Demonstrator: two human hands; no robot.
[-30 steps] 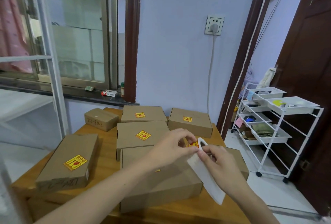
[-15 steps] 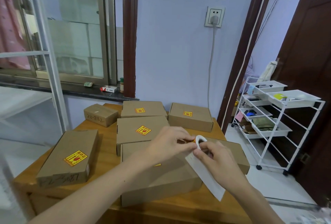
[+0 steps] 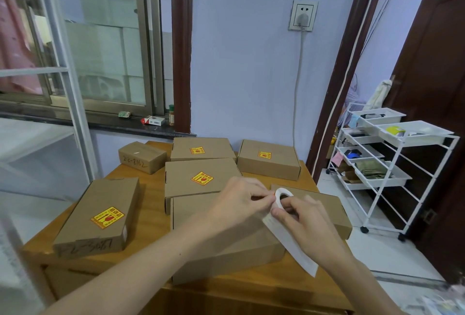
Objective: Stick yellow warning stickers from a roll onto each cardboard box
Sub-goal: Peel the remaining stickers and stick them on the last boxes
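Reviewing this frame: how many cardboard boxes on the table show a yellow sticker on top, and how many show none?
Boxes with a yellow sticker showing: 4
Boxes with no sticker showing: 3, the last partly hidden by the arms
Total boxes: 7

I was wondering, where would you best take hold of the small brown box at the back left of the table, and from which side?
Probably from above, spanning the two long sides of the small brown box. Its top is bare, it stands apart from the stickered box beside it, and its narrow width looks suited to a one-handed grip.
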